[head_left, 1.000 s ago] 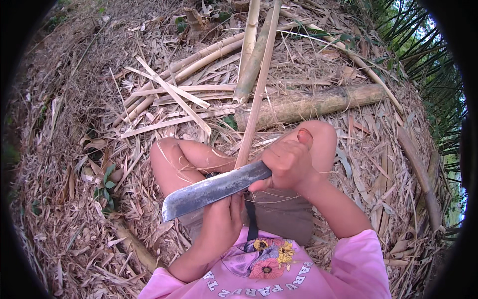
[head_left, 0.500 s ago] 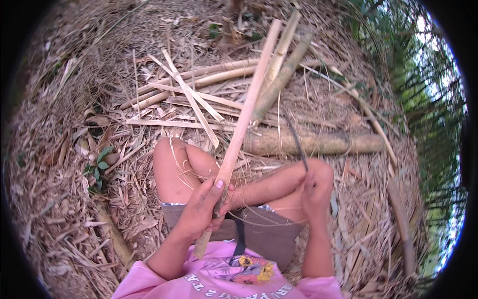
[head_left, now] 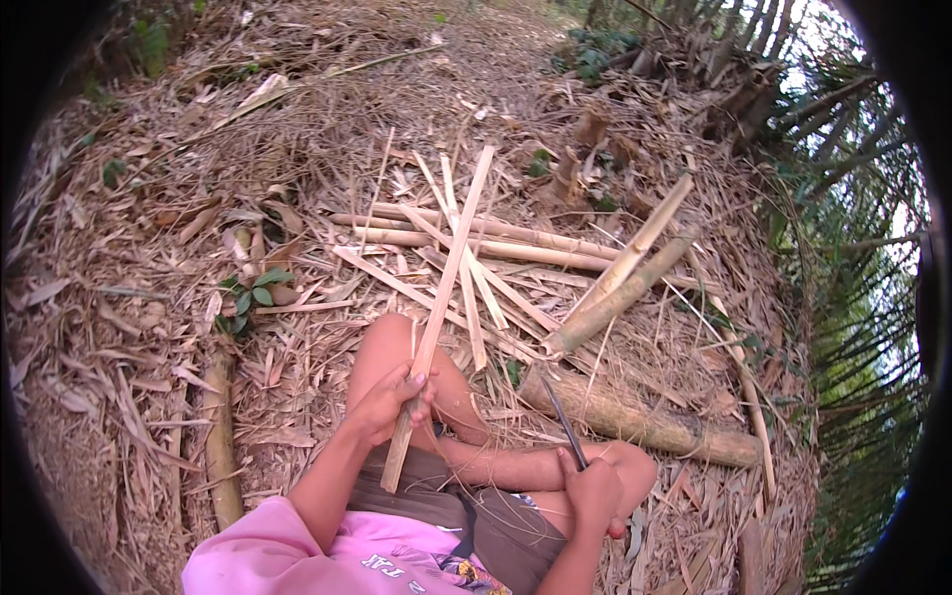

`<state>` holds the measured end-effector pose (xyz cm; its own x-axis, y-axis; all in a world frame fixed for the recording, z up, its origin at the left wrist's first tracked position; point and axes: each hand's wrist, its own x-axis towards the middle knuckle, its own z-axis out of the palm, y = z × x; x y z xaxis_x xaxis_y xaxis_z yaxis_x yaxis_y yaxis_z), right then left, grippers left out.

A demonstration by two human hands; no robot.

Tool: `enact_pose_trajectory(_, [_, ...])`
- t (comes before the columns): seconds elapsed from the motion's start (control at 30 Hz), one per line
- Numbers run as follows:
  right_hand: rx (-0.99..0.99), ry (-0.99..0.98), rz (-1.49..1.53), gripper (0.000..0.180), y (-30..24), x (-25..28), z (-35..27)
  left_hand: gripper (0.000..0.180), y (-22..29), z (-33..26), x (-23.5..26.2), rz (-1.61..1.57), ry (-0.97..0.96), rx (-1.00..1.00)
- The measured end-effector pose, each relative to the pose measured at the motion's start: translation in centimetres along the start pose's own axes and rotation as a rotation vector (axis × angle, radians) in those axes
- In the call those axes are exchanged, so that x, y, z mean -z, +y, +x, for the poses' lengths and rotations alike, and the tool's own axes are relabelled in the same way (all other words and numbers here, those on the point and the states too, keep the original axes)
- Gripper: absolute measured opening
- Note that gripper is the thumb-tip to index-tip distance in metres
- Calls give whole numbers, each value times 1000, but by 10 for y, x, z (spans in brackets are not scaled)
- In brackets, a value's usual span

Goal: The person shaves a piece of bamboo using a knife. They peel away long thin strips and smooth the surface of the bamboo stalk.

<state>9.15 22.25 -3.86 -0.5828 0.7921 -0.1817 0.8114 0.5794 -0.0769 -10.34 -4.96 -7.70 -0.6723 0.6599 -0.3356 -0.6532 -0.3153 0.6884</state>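
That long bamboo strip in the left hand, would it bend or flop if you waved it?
The bamboo strip probably stays stiff: it juts out straight past the left hand without drooping. It looks thin and flat, so likely light and unlikely to roll. Split edges may be sharp.

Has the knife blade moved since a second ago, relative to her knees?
Yes. The knife blade has swung off the bamboo strip to the right knee, in the right hand.

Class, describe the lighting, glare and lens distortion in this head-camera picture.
Head view: soft, even daylight with faint shadows; glare whitens the sky at the right rim; fisheye bending curves the edges under a black vignette; the pale split bamboo strip in the left hand stays sharp.
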Motion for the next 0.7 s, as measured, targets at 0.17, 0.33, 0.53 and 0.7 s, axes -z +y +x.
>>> enact_pose_trajectory(0.17, [38,-104,-39,71,-13,13,-4,21,17,8,12,-89,151,-49])
enact_pose_trajectory(0.33, [5,10,-20,65,-2,-9,-2,23,24,18,4,-162,146,-278])
enact_pose_trajectory(0.53, [-10,10,-6,64,-5,-9,-2,22,26,20,-8,-143,262,-347])
enact_pose_trajectory(0.7, [16,18,29,62,3,-11,1,33,18,22,-4,-119,364,-298])
